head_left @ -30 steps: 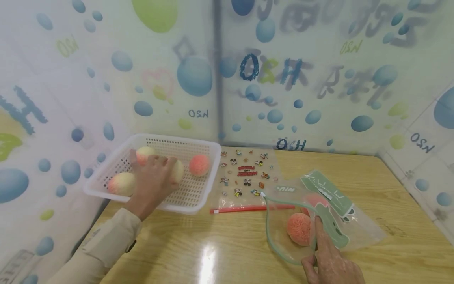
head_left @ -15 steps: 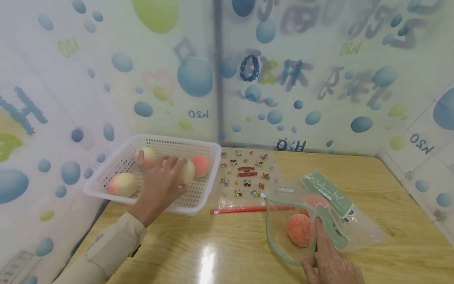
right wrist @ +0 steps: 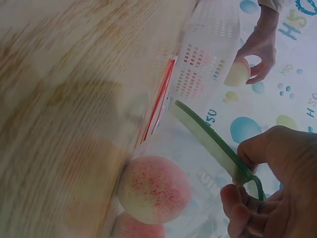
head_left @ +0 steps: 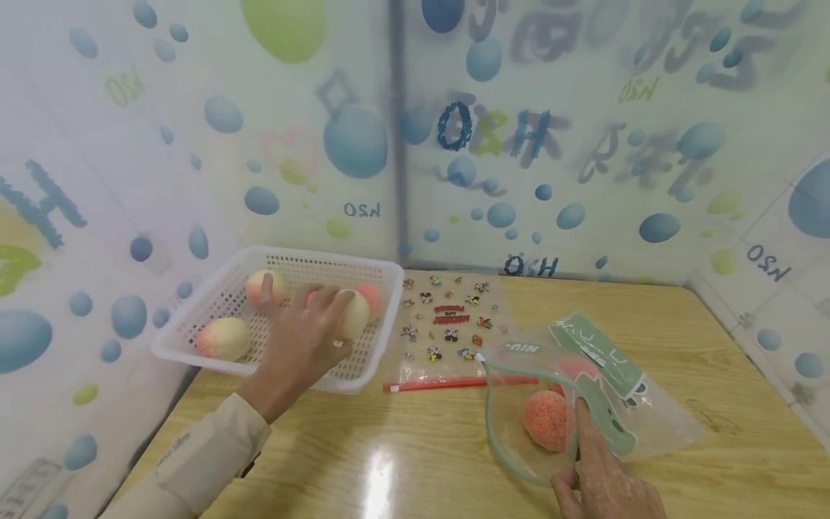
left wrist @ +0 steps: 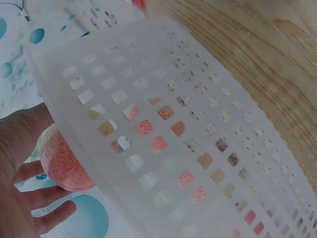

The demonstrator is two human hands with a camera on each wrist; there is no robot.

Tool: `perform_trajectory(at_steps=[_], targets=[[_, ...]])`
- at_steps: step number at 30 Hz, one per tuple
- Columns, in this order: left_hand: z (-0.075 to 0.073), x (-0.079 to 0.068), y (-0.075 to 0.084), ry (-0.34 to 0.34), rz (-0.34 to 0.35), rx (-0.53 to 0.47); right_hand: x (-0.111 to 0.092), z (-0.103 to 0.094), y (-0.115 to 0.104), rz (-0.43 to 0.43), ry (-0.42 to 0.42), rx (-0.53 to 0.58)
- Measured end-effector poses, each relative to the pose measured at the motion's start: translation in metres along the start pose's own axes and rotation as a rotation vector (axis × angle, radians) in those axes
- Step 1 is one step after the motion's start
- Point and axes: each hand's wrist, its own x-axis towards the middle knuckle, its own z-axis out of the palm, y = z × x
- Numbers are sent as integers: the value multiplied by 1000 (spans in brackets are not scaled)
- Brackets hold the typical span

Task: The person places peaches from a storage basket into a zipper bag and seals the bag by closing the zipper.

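1. The wall (head_left: 447,216) is pale, with blue and green blobs and reversed lettering.
2. The table (head_left: 441,447) is glossy wood, butted against the wall; glare lies toward its near edge.
3. The basket (head_left: 346,384) sits at the table's far left corner, its long axis roughly parallel to the far edge.
4. The green bag (head_left: 606,411) lies toward the right edge; its mouth faces left and nearward, its body running rightward from there.
5. The printed bag (head_left: 450,317) lies flat at the far edge, between basket and green bag.
6. The left hand (head_left: 298,331), in a cream sleeve (head_left: 207,450), reaches over the basket's near side, gripping the held peach (head_left: 352,317).
7. The right hand (head_left: 606,476) pinches the green bag's rim, near the table's near edge.
8. The held peach sits between thumb and fingers, beyond the palm, over the basket's right half. Its pale side faces up; pink shows in the left wrist view. It is nearly round, so its long axis cannot be told.
9. The far peach (head_left: 279,285) and near peach (head_left: 223,339) lie in the basket's left half, the pink peach (head_left: 373,297) by its right wall; a bagged peach (head_left: 545,420) lies at the green bag's mouth.
10. The red slider (head_left: 454,384) runs left to right.
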Motion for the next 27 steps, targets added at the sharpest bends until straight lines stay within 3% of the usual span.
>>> perform_trajectory(at_steps=[8, 14, 21, 27], targets=[[0, 4, 8, 15, 10, -13, 0, 0, 2, 2, 11, -7], [2, 7, 18, 41, 10, -35, 0, 2, 6, -60, 62, 21], [4, 11, 27, 51, 21, -54, 0, 1, 4, -10, 17, -1], [6, 14, 35, 100, 71, -89, 0, 2, 5, -25, 42, 8]])
